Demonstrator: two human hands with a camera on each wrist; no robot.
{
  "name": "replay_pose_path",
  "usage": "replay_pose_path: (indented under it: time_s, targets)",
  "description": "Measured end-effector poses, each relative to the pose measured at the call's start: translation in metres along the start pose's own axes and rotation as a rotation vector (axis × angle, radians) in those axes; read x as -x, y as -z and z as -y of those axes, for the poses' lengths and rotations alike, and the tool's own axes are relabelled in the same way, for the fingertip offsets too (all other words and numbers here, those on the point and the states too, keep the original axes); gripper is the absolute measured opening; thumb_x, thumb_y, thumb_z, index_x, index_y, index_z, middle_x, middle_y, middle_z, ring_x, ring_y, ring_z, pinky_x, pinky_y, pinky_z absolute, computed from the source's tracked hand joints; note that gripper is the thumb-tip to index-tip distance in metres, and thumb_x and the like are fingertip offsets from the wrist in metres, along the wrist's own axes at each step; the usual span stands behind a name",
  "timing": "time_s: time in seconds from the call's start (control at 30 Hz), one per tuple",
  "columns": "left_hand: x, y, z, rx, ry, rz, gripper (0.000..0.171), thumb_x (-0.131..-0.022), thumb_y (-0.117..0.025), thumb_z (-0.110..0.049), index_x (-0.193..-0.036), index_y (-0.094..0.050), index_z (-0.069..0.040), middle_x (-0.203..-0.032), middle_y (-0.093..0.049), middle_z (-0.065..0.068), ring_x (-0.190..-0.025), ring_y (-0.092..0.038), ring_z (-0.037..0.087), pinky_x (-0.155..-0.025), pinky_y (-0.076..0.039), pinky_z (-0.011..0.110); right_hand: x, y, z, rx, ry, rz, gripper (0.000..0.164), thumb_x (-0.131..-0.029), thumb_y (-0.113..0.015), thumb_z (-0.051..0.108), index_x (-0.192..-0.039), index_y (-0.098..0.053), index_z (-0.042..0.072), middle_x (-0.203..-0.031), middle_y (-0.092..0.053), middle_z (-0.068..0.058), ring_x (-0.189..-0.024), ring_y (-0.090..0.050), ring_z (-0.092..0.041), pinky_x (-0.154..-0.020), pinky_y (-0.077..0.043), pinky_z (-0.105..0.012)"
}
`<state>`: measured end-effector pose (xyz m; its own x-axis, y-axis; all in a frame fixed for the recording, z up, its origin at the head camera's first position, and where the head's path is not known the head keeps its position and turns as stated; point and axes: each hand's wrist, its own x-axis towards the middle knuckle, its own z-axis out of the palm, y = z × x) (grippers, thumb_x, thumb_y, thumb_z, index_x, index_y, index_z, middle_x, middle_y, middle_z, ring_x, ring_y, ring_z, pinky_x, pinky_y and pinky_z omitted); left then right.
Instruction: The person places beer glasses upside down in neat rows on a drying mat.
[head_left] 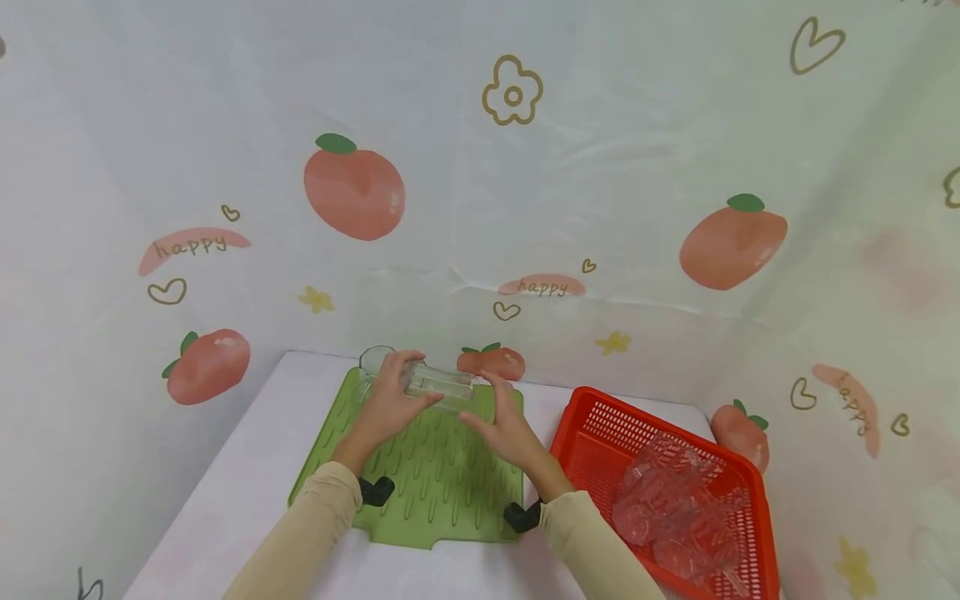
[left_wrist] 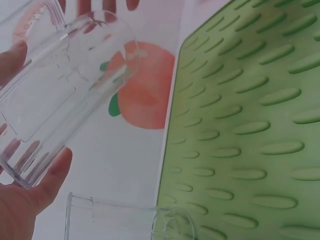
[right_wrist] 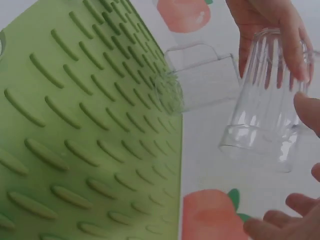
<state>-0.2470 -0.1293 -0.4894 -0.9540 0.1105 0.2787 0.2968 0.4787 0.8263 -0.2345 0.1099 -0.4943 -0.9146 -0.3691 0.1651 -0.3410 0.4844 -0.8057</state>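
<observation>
Over the far part of the green mat (head_left: 420, 500), as the head view shows it, a clear cup (head_left: 450, 385) lies nearly level between the two hands, its long axis running side to side and dipping slightly rightward. The left hand (head_left: 392, 404) is the nearer, gripping the cup's left end; the right hand (head_left: 510, 421) stands at the other end, thumb and fingers spread wide, though whether they touch it I cannot tell. Beyond the left hand, a second clear vessel (head_left: 371, 360) sits at the mat's far left corner.
</observation>
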Motion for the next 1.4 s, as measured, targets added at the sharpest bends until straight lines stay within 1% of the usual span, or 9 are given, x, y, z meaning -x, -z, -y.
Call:
replay_pose_path:
  time_s: [0.13, 0.23, 0.37, 0.47, 0.6, 0.73, 0.9, 1.13, 1.4]
  targets:
    - [-0.002, -0.001, -0.001, -0.06, -0.019, 0.002, 0.069, -0.086, -0.083, -0.032, -0.143, -0.048, -0.016, -0.146, -0.043, 0.011, -0.138, -0.045, 0.035, -0.109, -0.045, 0.059, 0.003, 0.003, 0.004, 0.167, 0.019, -0.004, 0.09, -0.093, -0.074, 0.04, -0.16, -0.023, 0.008, -0.165, -0.024, -0.015, -0.147, -0.038, -0.041, -0.112, -0.044, -0.062]
    - [-0.002, -0.002, -0.003, -0.12, -0.056, 0.001, 0.068, -0.086, -0.084, -0.03, -0.143, -0.05, -0.015, -0.147, -0.043, 0.013, -0.136, -0.047, 0.036, -0.106, -0.047, 0.059, 0.006, 0.003, 0.007, 0.286, 0.029, -0.013, 0.094, -0.09, -0.076, 0.048, -0.16, -0.025, 0.012, -0.166, -0.022, -0.018, -0.144, -0.039, -0.045, -0.107, -0.047, -0.064]
    - [-0.004, -0.005, -0.005, -0.196, -0.136, -0.014, 0.064, -0.084, -0.085, -0.024, -0.139, -0.055, -0.011, -0.149, -0.043, 0.016, -0.136, -0.048, 0.04, -0.103, -0.049, 0.06, 0.007, 0.003, 0.007, 0.431, 0.045, -0.027, 0.104, -0.084, -0.077, 0.057, -0.161, -0.024, 0.013, -0.167, -0.022, -0.021, -0.149, -0.033, -0.046, -0.115, -0.036, -0.068]
    - [-0.006, -0.008, -0.005, -0.243, -0.16, -0.015, 0.058, -0.084, -0.085, -0.021, -0.136, -0.059, -0.012, -0.151, -0.042, 0.017, -0.138, -0.046, 0.041, -0.104, -0.049, 0.06, 0.008, 0.004, 0.008, 0.536, 0.026, -0.023, 0.114, -0.08, -0.076, 0.066, -0.163, -0.019, 0.014, -0.169, -0.018, -0.019, -0.156, -0.02, -0.043, -0.121, -0.024, -0.071]
    - [-0.007, -0.012, -0.004, -0.267, -0.183, -0.001, 0.053, -0.083, -0.086, -0.019, -0.132, -0.064, -0.015, -0.15, -0.044, 0.018, -0.137, -0.046, 0.042, -0.103, -0.05, 0.06, 0.01, 0.006, 0.008, 0.632, -0.006, -0.017, 0.12, -0.077, -0.071, 0.076, -0.165, -0.013, 0.019, -0.172, -0.008, -0.015, -0.158, -0.01, -0.048, -0.12, -0.019, -0.076]
    - [-0.009, -0.017, 0.0, -0.289, -0.217, -0.002, 0.054, -0.081, -0.088, -0.021, -0.13, -0.067, -0.017, -0.147, -0.047, 0.017, -0.134, -0.049, 0.042, -0.101, -0.052, 0.059, 0.012, 0.008, 0.005, 0.665, -0.02, -0.02, 0.121, -0.077, -0.068, 0.079, -0.166, -0.011, 0.022, -0.173, -0.001, -0.014, -0.156, -0.008, -0.053, -0.12, -0.015, -0.076]
    - [-0.014, -0.026, 0.006, -0.32, -0.23, -0.023, 0.054, -0.079, -0.089, -0.02, -0.128, -0.067, -0.017, -0.145, -0.049, 0.016, -0.132, -0.051, 0.044, -0.099, -0.052, 0.06, 0.013, 0.01, 0.003, 0.666, -0.027, -0.011, 0.121, -0.077, -0.069, 0.078, -0.166, -0.009, 0.024, -0.174, 0.003, -0.013, -0.157, -0.003, -0.052, -0.121, -0.012, -0.076]
    - [-0.021, -0.039, 0.009, -0.364, -0.207, -0.008, 0.06, -0.077, -0.09, -0.013, -0.132, -0.067, -0.017, -0.146, -0.049, 0.018, -0.132, -0.049, 0.048, -0.097, -0.053, 0.06, 0.015, 0.018, 0.001, 0.69, -0.017, -0.02, 0.121, -0.076, -0.069, 0.079, -0.166, -0.013, 0.021, -0.173, -0.001, -0.014, -0.154, -0.01, -0.058, -0.119, -0.016, -0.077]
    - [-0.023, -0.045, 0.014, -0.412, -0.197, 0.015, 0.068, -0.077, -0.089, -0.007, -0.139, -0.063, -0.018, -0.149, -0.048, 0.021, -0.135, -0.045, 0.048, -0.101, -0.052, 0.06, 0.02, 0.032, -0.003, 0.696, -0.081, -0.011, 0.122, -0.076, -0.069, 0.079, -0.166, -0.009, 0.023, -0.173, -0.004, -0.016, -0.156, -0.003, -0.055, -0.122, -0.011, -0.075]
